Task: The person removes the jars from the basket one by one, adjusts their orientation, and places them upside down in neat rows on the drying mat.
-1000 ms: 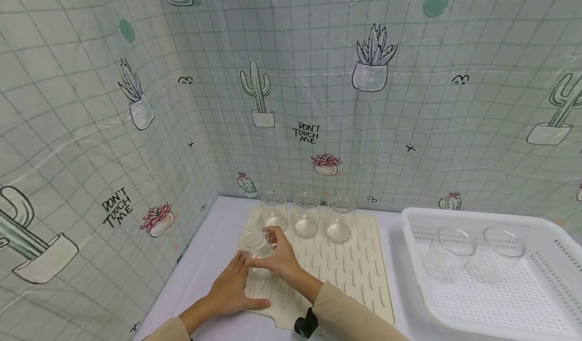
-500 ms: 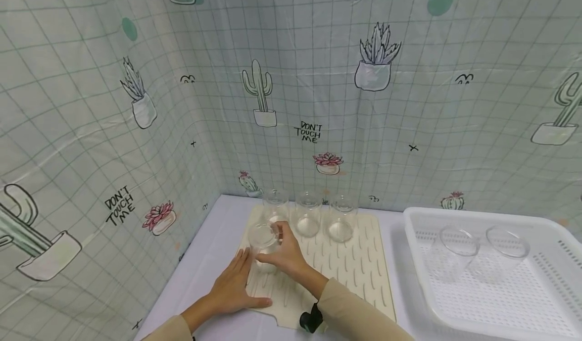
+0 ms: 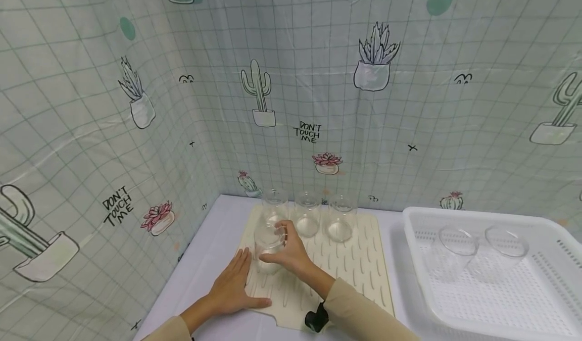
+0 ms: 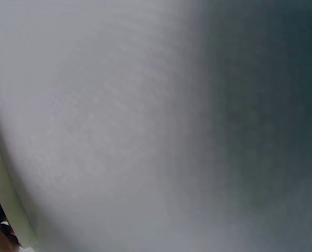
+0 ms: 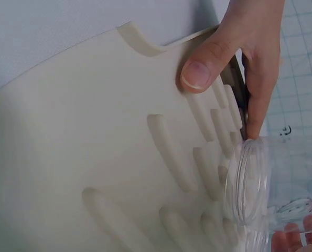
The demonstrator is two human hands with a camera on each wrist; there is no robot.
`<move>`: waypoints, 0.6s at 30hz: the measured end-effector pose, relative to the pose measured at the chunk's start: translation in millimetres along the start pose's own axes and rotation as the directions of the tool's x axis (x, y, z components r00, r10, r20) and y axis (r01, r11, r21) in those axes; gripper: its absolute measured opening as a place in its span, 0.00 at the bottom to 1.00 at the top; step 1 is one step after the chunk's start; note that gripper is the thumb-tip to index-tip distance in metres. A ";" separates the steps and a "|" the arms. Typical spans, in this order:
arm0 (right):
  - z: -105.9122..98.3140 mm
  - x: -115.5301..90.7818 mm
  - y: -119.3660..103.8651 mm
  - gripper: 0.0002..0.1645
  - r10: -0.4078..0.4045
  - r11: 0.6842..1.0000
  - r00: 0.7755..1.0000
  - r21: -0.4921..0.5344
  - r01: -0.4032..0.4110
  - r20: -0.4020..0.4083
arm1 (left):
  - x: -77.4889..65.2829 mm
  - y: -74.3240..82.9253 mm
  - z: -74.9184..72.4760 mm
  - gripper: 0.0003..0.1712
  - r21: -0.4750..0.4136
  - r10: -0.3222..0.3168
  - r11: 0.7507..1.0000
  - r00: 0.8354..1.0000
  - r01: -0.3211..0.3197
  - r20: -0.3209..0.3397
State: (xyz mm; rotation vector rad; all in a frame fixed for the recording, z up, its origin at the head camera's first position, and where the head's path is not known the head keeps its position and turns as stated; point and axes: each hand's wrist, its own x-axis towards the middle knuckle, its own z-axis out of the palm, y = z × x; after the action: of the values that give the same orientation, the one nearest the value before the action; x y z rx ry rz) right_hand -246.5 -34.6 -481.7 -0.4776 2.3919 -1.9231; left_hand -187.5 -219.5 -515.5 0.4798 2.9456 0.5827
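Observation:
In the head view my right hand (image 3: 294, 254) grips a clear glass (image 3: 265, 244) between thumb and fingers at the left part of a cream ridged mat (image 3: 327, 275). The right wrist view shows the glass (image 5: 250, 181) with its ringed end right at the mat, fingertips (image 5: 293, 240) of the right hand curled against its side. My left hand (image 3: 231, 286) lies with straight fingers along the mat's left edge, its thumb spread over the front part. Three more clear glasses (image 3: 306, 220) stand in a row at the back of the mat, directly behind the held one.
To the right stands a white perforated basket (image 3: 420, 280) with two clear glasses (image 3: 454, 252) upright inside. A white cloth (image 3: 204, 240) covers the table. Behind hangs a grid-patterned curtain (image 3: 291, 88) with cactus drawings. The left wrist view is mostly blurred cloth.
My right hand has moved the glass a little right and straightened it from a tilt, close in front of the back row. The left hand has stayed in place on the mat.

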 end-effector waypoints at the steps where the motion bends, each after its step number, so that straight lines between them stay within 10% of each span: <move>1: -0.4 -0.5 0.0 0.47 0.007 1.000 1.000 0.001 -0.007 0.008 | -0.2 -0.3 0.0 0.72 0.002 -0.001 1.000 1.000 0.001 0.002; 18: -1.4 -0.6 2.9 0.49 0.074 0.997 0.994 -0.020 -0.073 0.074 | -1.3 1.2 0.0 0.72 -0.011 0.000 1.000 1.000 0.000 -0.003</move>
State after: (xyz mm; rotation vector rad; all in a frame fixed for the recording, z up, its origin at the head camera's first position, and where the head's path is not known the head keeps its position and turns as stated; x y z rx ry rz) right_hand -246.9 -32.6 -484.3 -0.4476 2.3472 -1.8228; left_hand -185.9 -218.9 -515.0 0.4782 2.9434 0.5990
